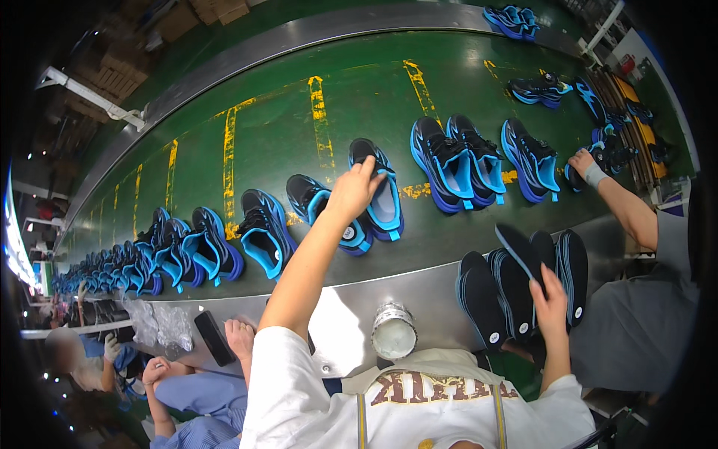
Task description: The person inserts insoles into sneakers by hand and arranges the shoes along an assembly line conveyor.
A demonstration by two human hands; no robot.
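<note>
My left hand (354, 191) is closed on the tongue area of a black and blue sneaker (387, 211) that sits on the green belt. The sneaker's opening faces me, with a grey inside showing. Just left of it, partly behind my forearm, lies a matching sneaker (307, 193). A black insole (516, 251) with a blue edge is tilted up in my right hand (552, 303), its fingers pinching it near one end. Beneath and around that hand, stacks of insoles (479, 295) lie on the metal ledge, with small white round stickers on them.
Sneakers (456, 161) stand right of my left hand, and a long row (209, 243) runs left. On the ledge are a tin can (394, 333), a dark phone (214, 337) and clear plastic bags (161, 325). A co-worker's hand (585, 161) reaches among shoes at right; another person sits at left.
</note>
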